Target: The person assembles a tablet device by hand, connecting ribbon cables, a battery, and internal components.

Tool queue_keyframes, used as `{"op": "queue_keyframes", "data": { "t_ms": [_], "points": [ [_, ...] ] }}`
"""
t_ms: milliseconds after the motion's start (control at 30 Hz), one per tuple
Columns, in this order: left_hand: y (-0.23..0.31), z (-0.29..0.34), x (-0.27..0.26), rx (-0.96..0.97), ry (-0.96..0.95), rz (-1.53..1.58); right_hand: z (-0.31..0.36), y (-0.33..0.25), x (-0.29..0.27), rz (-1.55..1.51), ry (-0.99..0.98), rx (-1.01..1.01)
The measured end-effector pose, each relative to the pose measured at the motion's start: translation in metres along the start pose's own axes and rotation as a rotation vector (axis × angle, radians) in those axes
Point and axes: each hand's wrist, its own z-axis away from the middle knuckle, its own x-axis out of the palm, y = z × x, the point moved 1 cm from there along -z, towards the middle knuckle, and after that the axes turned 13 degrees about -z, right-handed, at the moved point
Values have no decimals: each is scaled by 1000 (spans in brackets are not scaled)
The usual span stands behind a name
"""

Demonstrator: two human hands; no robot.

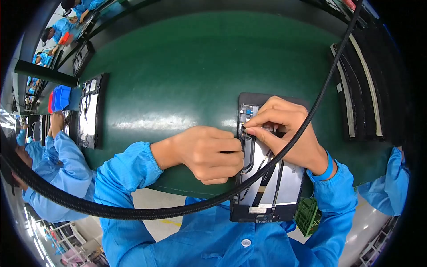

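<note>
An opened tablet [291,182] lies in front of me with its inside facing up and its lower end at the table's near edge. It shows a silver-white panel, dark flat cables and small parts along its top left. My right hand [284,129] reaches over its upper part, thumb and forefinger pinched together at the upper left edge. Whatever is between those fingertips is too small to make out. Against the tablet's left side rests my left hand [202,153], its fingers curled closed. Their inner side is turned away, so anything in them is hidden.
A black braided cable [147,213] arcs across the view, passing in front of the tablet. On the green table [160,66], another opened tablet [91,111] lies at left. Black padded racks [360,89] stand at right. Blue and red bins [61,98] and co-workers are at far left.
</note>
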Motion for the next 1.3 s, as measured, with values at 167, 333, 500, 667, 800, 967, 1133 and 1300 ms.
{"op": "queue_keyframes", "data": {
  "t_ms": [167,333,500,667,800,967,1133,1300],
  "points": [
    [-14,0,-4,24,-87,4,0,4,0,-48,39,53],
    [-15,-1,-1,-29,-53,-23,1,4,0,-23,51,44],
    [-19,3,-3,-24,-41,-42,0,3,1,-28,48,65],
    [-16,7,1,76,51,22,-3,3,3,-17,45,82],
    [-16,2,4,72,55,15,0,5,-1,6,40,52],
    [-22,2,3,58,14,-52,-2,3,1,-40,54,69],
    [-37,-1,-4,82,-91,-54,-1,5,0,-52,52,74],
    [-36,5,-3,48,-54,-41,1,5,-2,-41,19,122]
  ]
}}
